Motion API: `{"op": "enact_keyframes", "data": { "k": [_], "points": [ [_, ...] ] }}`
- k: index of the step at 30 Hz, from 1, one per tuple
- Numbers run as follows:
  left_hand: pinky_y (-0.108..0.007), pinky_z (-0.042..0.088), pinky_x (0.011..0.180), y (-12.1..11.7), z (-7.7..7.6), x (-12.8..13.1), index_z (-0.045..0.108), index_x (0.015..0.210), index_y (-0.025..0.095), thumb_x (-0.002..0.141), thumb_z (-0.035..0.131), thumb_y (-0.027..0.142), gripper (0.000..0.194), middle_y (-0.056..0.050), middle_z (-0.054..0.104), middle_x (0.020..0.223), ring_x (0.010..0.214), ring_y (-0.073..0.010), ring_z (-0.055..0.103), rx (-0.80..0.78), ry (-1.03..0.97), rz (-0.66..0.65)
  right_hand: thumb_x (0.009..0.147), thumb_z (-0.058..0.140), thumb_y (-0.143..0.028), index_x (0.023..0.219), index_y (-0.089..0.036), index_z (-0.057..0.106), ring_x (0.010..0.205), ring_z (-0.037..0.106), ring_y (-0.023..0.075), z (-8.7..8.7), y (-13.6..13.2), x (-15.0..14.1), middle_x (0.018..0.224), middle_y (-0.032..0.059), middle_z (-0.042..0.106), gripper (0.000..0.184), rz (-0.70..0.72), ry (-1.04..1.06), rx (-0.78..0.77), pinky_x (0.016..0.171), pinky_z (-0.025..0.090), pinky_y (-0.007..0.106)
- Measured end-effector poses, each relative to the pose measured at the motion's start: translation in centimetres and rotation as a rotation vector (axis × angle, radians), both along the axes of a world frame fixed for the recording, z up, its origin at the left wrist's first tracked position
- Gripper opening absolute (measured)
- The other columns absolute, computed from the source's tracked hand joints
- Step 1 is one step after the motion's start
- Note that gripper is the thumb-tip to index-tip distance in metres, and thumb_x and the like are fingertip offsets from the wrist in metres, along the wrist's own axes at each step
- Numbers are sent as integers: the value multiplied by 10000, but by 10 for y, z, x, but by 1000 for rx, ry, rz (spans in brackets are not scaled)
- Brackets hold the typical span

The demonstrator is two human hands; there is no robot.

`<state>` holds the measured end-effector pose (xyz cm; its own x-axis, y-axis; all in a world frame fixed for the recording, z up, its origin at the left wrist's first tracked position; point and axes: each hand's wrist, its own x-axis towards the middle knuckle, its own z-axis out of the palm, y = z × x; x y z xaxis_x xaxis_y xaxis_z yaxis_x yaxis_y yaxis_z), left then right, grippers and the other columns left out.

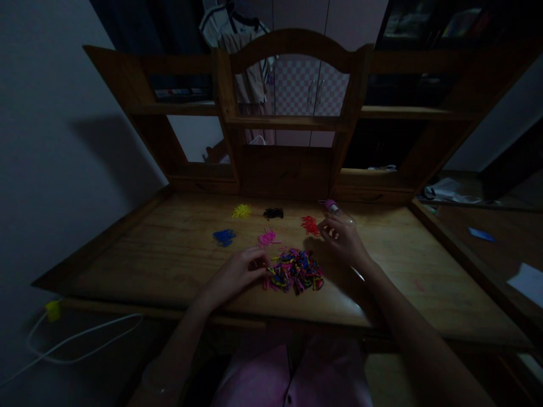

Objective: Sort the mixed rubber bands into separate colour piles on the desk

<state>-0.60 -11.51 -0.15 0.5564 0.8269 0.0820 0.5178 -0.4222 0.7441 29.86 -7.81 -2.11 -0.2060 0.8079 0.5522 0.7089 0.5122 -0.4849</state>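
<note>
A mixed heap of small coloured clips (pixel 299 274), thin and looped like paper clips, lies near the table's front. At its left edge, my left hand (pixel 244 268) has thumb and fingers drawn together beside a yellow piece; whether it grips that piece is unclear. My right hand (pixel 341 237) is closed in a pinch just right of the red pile (pixel 310 225), and anything between its fingertips is too small to tell. Sorted piles lie farther back: yellow (pixel 241 211), black (pixel 274 213), blue (pixel 224 237) and pink (pixel 267 237).
Behind my right hand lies a clear bottle with a purple cap (pixel 331 204). A wooden shelf unit (pixel 292 121) rises along the back of the wooden table (pixel 161 254). At the lower left hangs a white cable (pixel 91 328). A blue card (pixel 481 234) lies on the right-hand surface.
</note>
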Motion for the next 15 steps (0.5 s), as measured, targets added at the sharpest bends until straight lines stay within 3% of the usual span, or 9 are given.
{"op": "enact_keyframes", "data": {
  "k": [15],
  "points": [
    [-244, 480, 699, -2, -5, 5, 636, 847, 181, 823, 574, 267, 108, -10, 677, 825, 776, -157, 636, -65, -100, 54, 867, 524, -191, 857, -189, 655, 723, 561, 165, 3, -1, 0, 844, 63, 615, 131, -1, -3, -41, 630, 440, 280]
  ]
}}
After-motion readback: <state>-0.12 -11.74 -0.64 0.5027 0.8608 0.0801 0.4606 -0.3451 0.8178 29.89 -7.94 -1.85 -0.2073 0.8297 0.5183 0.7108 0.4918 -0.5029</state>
